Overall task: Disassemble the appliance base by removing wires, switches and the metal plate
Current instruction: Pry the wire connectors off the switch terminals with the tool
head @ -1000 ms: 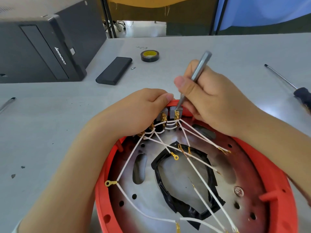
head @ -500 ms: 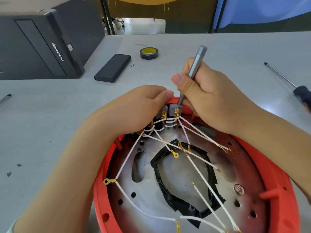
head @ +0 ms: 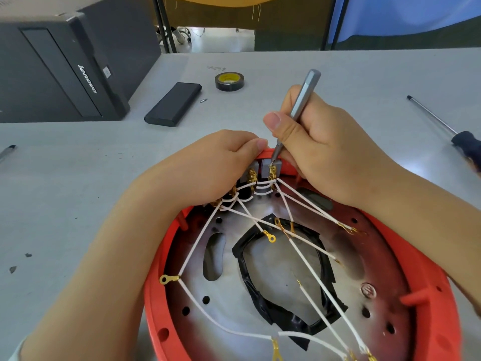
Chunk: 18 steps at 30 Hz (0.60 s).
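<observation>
Two hands meet at the far rim of the red appliance base, which fills the lower centre and lower right of the frame. The right hand pinches a slim grey metal tool between thumb and curled fingers, its tip set against a brass terminal on one of the grey switches. The left hand curls over the neighbouring switches, thumb pressed to the rim, steadying the base.

To do this step well, the tip should probably lever at the terminal's collar rather than at the white wires, with the left hand bracing firmly so a slip does not drive the tool into the fingers. The connector likely needs a gentle, straight prying force.

Inside the base, the wires fan across the metal plate, around a ring of black tape.

On the grey table, at upper centre, lie a roll of tape and a flat black case; a black computer tower sits at upper left, a long screwdriver at the right edge. Blue and yellow cloth hangs beyond.
</observation>
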Tool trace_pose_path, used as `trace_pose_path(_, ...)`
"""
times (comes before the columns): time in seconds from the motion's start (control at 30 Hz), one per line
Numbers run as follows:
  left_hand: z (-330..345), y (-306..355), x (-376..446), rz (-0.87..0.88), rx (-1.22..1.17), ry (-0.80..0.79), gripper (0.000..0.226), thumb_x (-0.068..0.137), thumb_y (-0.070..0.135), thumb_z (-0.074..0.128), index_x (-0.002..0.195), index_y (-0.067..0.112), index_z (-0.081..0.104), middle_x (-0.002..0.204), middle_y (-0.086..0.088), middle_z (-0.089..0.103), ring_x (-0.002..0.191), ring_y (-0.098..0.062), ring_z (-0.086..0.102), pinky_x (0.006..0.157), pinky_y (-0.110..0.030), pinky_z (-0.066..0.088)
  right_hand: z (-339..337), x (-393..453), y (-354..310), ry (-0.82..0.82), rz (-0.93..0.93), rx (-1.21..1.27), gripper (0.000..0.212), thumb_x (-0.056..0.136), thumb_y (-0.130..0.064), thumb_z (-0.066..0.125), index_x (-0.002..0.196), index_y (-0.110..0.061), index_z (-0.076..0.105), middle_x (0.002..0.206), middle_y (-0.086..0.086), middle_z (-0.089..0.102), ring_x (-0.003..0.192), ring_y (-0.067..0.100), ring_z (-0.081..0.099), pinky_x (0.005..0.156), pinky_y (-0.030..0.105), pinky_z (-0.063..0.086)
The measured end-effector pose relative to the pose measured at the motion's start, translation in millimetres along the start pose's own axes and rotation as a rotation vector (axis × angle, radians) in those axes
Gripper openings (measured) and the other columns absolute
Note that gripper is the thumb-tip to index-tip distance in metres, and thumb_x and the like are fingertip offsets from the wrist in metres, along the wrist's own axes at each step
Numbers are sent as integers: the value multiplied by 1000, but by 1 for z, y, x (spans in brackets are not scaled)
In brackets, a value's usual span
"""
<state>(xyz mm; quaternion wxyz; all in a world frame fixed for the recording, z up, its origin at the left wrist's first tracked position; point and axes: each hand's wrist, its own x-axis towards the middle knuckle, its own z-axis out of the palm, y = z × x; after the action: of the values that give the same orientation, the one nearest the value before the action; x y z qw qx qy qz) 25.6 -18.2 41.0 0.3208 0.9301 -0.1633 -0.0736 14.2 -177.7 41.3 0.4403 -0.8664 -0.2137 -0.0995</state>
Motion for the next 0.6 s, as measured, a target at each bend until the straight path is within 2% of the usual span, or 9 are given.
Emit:
trace_pose_path(0.07, 0, 0, 0, 7, -13, 7, 46, 100, 42, 31, 107, 7, 61, 80, -14, 63, 44, -3, 39, 50, -19, 40, 0, 0, -1, 0, 3, -14, 27, 98, -35, 43, 73, -28, 38, 49, -12, 49, 44, 7, 46, 47, 15, 35)
trace_pose_path(0.17, 0, 1, 0, -2, -27, -8, 45, 101, 40, 31, 108, 7, 61, 66, -3, 54, 38, -1, 40, 41, -12, 34, -1, 6, 0, -20, 77, -11, 28, 98, -37, 43, 73, -25, 39, 45, -13, 48, 41, 5, 45, 47, 16, 32)
trace_pose_path(0.23, 0, 1, 1, -10, -35, -15, 44, 101, 40, 32, 107, 9, 62, 65, 0, 52, 37, 0, 40, 39, -10, 33, -2, 15, 0, -64, 149, -24, 29, 98, -39, 41, 75, -22, 41, 42, -14, 48, 38, 2, 45, 44, 15, 31)
trace_pose_path(0.3, 0, 0, 1, -7, -41, -19, 42, 101, 40, 32, 106, 13, 63, 64, 0, 54, 38, -1, 40, 40, -11, 34, -3, 24, -2, -132, 216, -14, 30, 99, -39, 40, 78, -19, 44, 39, -9, 47, 30, 4, 42, 35, 12, 29)
trace_pose_path(0.4, 0, 1, 1, -7, -42, -24, 40, 101, 41, 31, 105, 21, 65, 78, -7, 65, 44, -2, 43, 46, -17, 38, -4, 30, -5, -215, 275, 16, 34, 101, -38, 37, 82, -11, 46, 39, -1, 46, 22, 7, 32, 29, 14, 26)
trace_pose_path(0.5, -1, 1, 1, -3, -39, -24, 40, 101, 39, 31, 106, 19, 65, 73, -3, 62, 40, 2, 44, 41, -11, 34, -5, 35, -7, -285, 298, -46, 44, 101, -39, 34, 89, -1, 52, 43, 4, 50, 22, 10, 31, 30, 14, 27)
trace_pose_path(0.57, -1, 0, 1, 2, -33, -25, 40, 101, 39, 31, 107, 17, 65, 86, -8, 67, 43, 1, 44, 44, -12, 36, -4, 40, -9, -340, 333, -111, 56, 101, -42, 32, 95, 8, 57, 50, 12, 51, 23, 12, 31, 31, 14, 28)
trace_pose_path(0.6, 0, 0, 1, 3, -32, -27, 40, 101, 39, 31, 107, 17, 64, 92, -9, 68, 48, 0, 47, 52, -15, 41, -3, 42, -10, -351, 346, -133, 56, 101, -42, 32, 95, 7, 58, 49, 11, 51, 23, 12, 32, 31, 15, 28)
